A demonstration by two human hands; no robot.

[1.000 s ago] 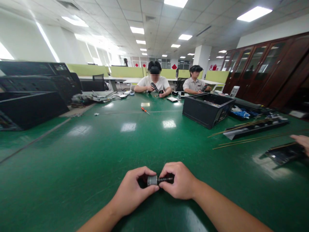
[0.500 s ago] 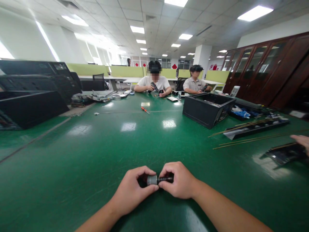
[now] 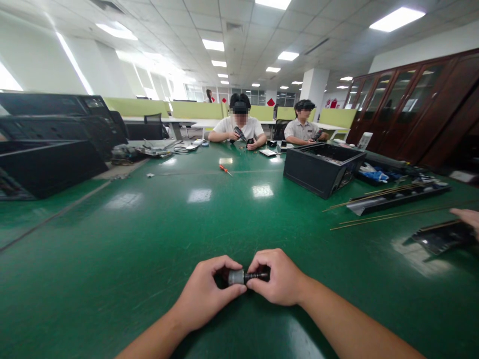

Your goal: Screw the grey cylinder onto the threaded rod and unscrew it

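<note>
Near the front of the green table, both my hands hold one small part, a grey metal cylinder (image 3: 236,277) with a dark ribbed shaft (image 3: 256,275) lying level to its right. The fingers and thumb of my left hand (image 3: 205,286) close around the cylinder. My right hand (image 3: 279,278) pinches the shaft where it meets the cylinder. The cylinder's left end and the shaft's far tip are partly hidden by my fingers. My two hands nearly touch at the thumbs.
An orange screwdriver (image 3: 225,170) lies mid-table. Black computer cases stand at right (image 3: 310,174) and left (image 3: 48,172). Thin brass rods (image 3: 377,217) lie at right, near another person's hand (image 3: 467,217). Two people (image 3: 239,130) sit across the green table (image 3: 168,224).
My hands and the part between them have hardly moved. Far back, a standing person has shifted slightly to the right.
</note>
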